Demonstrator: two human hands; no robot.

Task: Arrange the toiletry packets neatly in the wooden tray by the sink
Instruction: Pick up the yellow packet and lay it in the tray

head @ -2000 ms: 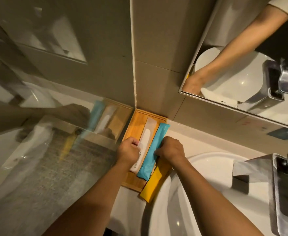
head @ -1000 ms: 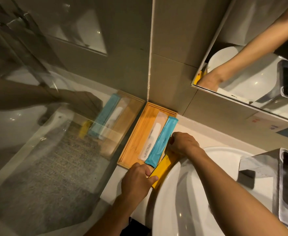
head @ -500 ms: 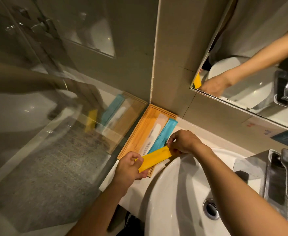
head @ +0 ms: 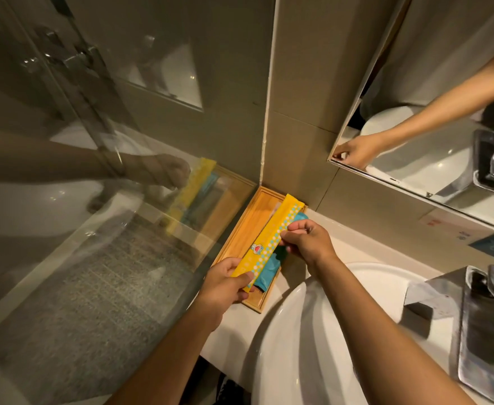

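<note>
A long wooden tray point(head: 241, 232) sits in the corner of the counter, against the wall and the glass panel. A yellow packet point(head: 272, 238) with white dots and a small cartoon lies lengthwise over the tray. My left hand point(head: 225, 283) pinches its near end and my right hand point(head: 307, 244) grips its right edge near the middle. Under it lies a blue packet point(head: 267, 271), partly covered. A white packet point(head: 272, 212) shows only as a sliver at the tray's far end.
A white basin point(head: 313, 331) lies just right of the tray, with a chrome tap point(head: 479, 331) at the far right. A glass shower panel point(head: 100, 244) borders the tray's left side. A mirror point(head: 444, 97) hangs above the counter.
The yellow packet has been lifted from the basin side and turned lengthwise over the tray, patterned face up, both hands holding it. It now covers most of the white and blue packets.
</note>
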